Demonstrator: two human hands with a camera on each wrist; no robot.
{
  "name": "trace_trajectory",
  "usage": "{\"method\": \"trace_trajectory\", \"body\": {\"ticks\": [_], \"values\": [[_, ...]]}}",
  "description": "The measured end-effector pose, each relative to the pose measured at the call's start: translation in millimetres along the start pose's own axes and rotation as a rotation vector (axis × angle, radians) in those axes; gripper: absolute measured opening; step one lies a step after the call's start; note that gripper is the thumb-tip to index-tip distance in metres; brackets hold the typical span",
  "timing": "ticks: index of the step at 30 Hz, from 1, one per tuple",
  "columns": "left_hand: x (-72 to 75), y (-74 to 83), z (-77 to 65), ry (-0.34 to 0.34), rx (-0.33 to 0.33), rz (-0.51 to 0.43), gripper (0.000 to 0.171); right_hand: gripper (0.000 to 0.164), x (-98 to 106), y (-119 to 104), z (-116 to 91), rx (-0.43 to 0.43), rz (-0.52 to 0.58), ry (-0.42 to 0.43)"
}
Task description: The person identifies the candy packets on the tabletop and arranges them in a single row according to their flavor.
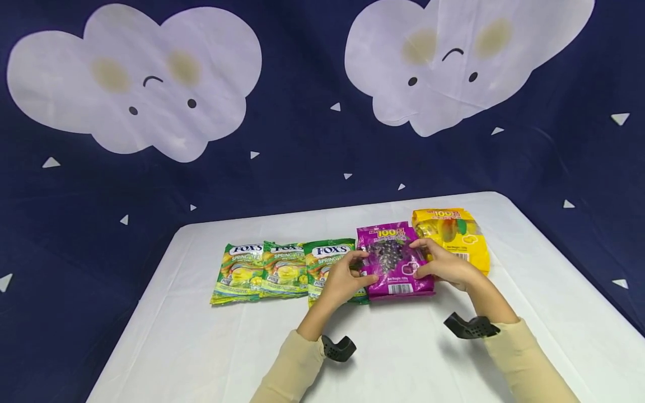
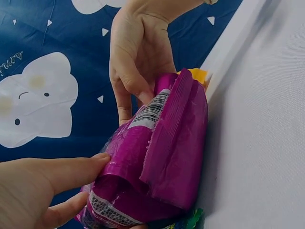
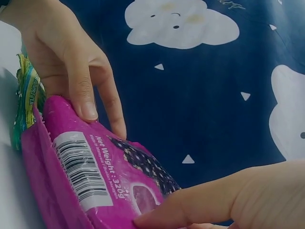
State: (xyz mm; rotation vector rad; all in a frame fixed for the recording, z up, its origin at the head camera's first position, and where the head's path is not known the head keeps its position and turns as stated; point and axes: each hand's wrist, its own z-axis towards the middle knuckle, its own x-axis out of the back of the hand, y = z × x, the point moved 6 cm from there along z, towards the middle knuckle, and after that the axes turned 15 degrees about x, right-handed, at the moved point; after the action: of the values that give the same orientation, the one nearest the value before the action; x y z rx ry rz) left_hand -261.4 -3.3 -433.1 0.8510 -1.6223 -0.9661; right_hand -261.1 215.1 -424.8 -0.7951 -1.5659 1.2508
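A purple bag of grape candy (image 1: 388,254) lies on the white table between both hands, its barcode end toward me. My left hand (image 1: 344,282) grips its left side, fingers and thumb curled at the edge. On the other side, my right hand (image 1: 450,268) holds the right edge, thumb on the front near the printed weight. In the left wrist view the bag's crimped end seam (image 2: 167,133) stands up beside the barcode. Partly behind the left hand is a green Fox's candy bag (image 1: 314,274), overlapped by the purple one.
Two more green Fox's bags (image 1: 239,274) line up to the left, overlapping each other. A yellow mango candy bag (image 1: 456,229) lies to the right, partly behind the right hand. Beyond the white table (image 1: 201,358) hangs a dark blue cloth (image 1: 297,112) with clouds.
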Motion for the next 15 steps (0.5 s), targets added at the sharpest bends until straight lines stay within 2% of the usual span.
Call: {"method": "trace_trajectory", "body": {"ticks": [9, 15], "values": [[-2.1, -1.9, 2.1, -0.015, -0.014, 0.037, 0.052, 0.066, -1.8, -4.7, -1.3, -0.006, -0.105, -0.020], [-2.3, -2.2, 1.3, -0.013, -0.006, 0.055, 0.051, 0.062, 1.1, -12.0, -2.9, 0.033, -0.232, -0.021]]}}
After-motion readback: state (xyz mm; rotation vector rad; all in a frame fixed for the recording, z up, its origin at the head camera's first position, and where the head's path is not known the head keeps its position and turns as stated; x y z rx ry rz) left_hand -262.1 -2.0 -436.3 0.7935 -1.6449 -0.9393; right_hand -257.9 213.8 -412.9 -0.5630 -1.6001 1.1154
